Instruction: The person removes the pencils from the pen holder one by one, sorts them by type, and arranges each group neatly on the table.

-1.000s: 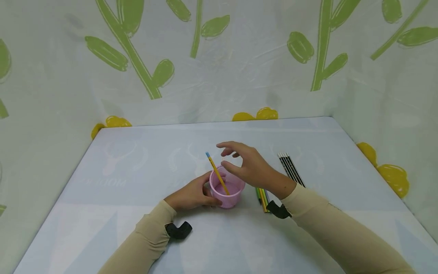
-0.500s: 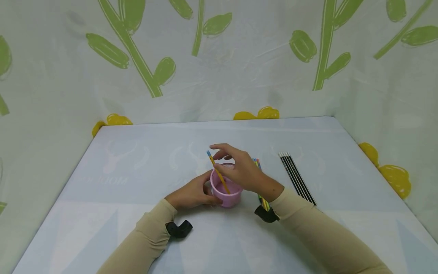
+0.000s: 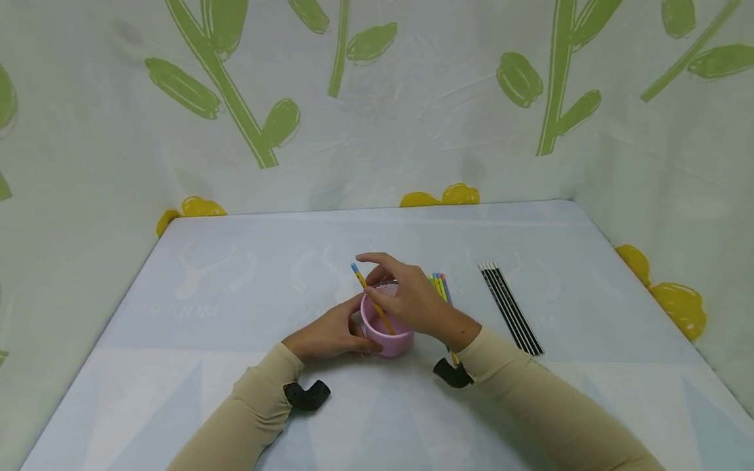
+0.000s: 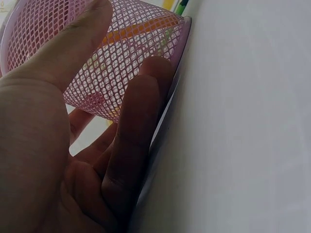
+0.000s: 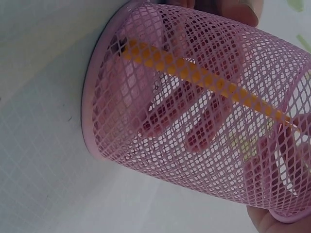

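Observation:
A pink mesh pencil cup (image 3: 396, 347) stands upright on the table. Curled around its left side, my left hand (image 3: 330, 333) grips it, thumb in front and fingers behind; the left wrist view shows the fingers low on the mesh (image 4: 121, 73). One yellow pencil (image 3: 384, 318) with a blue end leans inside the cup toward the left. Its dark point rests near the base, and the shaft (image 5: 194, 74) shows through the mesh in the right wrist view. Above the rim, my right hand (image 3: 415, 297) pinches the pencil's upper part between thumb and fingers, index finger extended.
Several coloured pencils (image 3: 438, 283) lie right of the cup, partly hidden under my right forearm. Farther right is a row of black striped pencils (image 3: 511, 309) with white ends. The white table (image 3: 265, 255) meets a leaf-patterned backdrop (image 3: 412, 131).
My right hand has come left and slightly down over the cup, its fingers closing on the yellow pencil. The left hand and cup have stayed in place.

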`<state>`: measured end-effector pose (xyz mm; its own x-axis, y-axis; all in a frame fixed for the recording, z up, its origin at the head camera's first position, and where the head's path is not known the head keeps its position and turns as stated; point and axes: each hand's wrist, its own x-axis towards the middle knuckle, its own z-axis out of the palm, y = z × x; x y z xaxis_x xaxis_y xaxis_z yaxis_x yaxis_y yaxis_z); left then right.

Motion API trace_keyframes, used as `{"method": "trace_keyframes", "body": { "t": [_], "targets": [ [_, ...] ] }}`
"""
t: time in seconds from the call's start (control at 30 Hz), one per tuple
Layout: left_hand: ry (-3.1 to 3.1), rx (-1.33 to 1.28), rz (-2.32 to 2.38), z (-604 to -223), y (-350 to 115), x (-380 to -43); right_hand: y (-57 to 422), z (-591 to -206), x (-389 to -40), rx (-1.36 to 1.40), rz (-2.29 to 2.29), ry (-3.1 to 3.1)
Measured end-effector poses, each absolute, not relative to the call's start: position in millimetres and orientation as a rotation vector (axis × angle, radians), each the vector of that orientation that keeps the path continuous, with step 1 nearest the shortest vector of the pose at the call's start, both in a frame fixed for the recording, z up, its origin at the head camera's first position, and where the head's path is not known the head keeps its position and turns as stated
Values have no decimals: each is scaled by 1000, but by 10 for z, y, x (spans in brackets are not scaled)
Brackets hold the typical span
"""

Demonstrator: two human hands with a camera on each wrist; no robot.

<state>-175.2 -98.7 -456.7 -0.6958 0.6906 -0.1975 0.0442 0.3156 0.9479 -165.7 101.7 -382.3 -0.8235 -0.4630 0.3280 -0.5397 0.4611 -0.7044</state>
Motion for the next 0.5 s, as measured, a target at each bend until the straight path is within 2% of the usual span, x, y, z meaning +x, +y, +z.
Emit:
{"method": "trace_keyframes", "body": {
  "t": [0.5],
  "targets": [
    [2002, 651, 1415, -4566, -992, -1741, 1005, -3816, -1649, 873, 1295, -2512]
  ]
}}
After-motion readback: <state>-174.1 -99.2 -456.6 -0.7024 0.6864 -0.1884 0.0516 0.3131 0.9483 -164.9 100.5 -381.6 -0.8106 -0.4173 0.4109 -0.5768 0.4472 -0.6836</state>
